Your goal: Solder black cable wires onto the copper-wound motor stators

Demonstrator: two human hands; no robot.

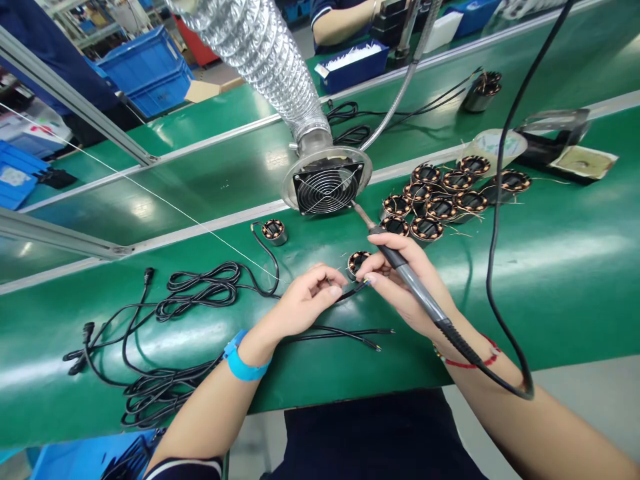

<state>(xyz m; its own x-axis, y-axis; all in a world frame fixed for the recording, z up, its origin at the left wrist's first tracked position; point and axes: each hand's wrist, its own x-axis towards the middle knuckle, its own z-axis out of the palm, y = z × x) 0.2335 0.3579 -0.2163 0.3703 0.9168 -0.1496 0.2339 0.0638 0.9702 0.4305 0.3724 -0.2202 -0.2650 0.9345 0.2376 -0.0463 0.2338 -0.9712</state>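
My right hand (407,280) holds a soldering iron (413,287) with a grey handle, its tip pointing up and left at the fan. Its thumb and fingertips also reach the stripped end of a black cable (354,291), beside a copper-wound motor stator (358,262). My left hand (310,297) is closed in a pinch just left of that stator. A thin pale solder wire (200,225) runs from the upper left to this hand; its end is hidden by the fingers. The black cable passes close under the left fingers.
Several stators (441,208) stand grouped at right, near a soldering iron stand (560,150). A single stator (274,231) with a cable sits left of the extractor fan (329,189). Coiled black cables (200,287) lie at left. A co-worker's arm (345,23) shows across the bench.
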